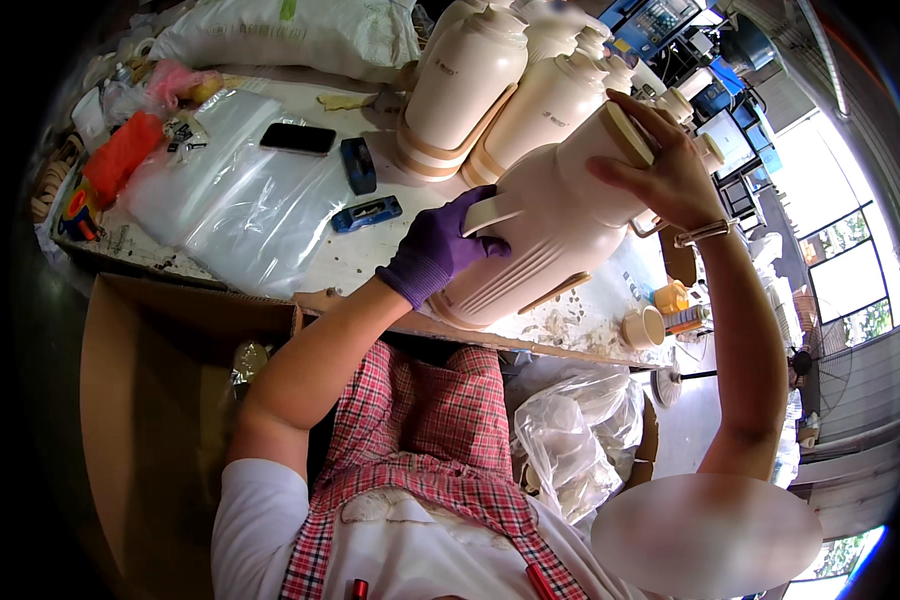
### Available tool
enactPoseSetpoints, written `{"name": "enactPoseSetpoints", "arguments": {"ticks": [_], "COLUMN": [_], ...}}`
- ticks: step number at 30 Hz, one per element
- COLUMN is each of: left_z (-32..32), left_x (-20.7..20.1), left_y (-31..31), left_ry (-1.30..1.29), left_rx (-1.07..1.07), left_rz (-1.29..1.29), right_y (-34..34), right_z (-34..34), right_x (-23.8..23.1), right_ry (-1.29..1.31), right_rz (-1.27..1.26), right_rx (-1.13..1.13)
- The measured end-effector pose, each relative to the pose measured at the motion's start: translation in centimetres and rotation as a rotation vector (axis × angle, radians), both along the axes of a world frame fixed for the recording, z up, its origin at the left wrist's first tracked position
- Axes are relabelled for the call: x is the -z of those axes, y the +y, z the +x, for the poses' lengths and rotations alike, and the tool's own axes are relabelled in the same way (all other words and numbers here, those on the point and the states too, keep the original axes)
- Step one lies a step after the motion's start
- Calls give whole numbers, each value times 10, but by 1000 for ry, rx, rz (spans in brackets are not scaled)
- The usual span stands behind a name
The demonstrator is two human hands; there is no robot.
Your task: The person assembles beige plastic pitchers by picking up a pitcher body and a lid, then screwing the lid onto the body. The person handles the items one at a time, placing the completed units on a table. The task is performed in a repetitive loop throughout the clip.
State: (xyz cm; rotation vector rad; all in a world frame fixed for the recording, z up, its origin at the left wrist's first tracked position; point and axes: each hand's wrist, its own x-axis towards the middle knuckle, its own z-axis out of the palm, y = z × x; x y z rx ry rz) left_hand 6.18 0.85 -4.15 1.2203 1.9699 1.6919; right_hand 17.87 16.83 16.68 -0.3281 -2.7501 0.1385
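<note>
A large cream thermos jug [535, 235] lies tilted across the near edge of the table, its base toward me and its top to the upper right. My left hand [435, 250], in a purple glove, is wrapped round the jug's side near a projecting part. My bare right hand [670, 165] grips the rim or lid at the top [625, 135], thumb on the near side and fingers over the far side. Behind it stand several similar jugs, among them one cream jug [465, 90] with a tan band near its base.
Clear plastic bags [250, 210], a black phone [298, 138] and a blue-and-black tool [367, 214] lie left on the table. A small cream cup [643, 328] stands at the right edge. An open cardboard box [135, 400] is at my left; crumpled plastic [580, 435] is at my right.
</note>
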Motion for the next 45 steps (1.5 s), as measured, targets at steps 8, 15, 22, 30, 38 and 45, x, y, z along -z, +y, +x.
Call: {"name": "enactPoseSetpoints", "arguments": {"ticks": [8,15,22,30,38,45], "left_z": [112,62,-41,-82,-52,-7], "left_x": [10,7,10,98,44,46], "left_y": [15,-5,-39,32,-14,-26], "left_ry": [203,179,-162,-19,-58,-182], "left_rx": [-90,-51,362,414,60,-298], "left_rz": [161,430,247,366,313,513], "right_y": [-3,-29,-8,-39,-16,-22], "right_z": [-28,-4,7,-9,40,89], "right_x": [8,-55,-74,36,71,49], "right_ry": [-106,-443,-444,-276,310,298], "right_rz": [58,-162,-306,-797,-562,-498], "right_rx": [296,168,-527,-1243,-617,-481]}}
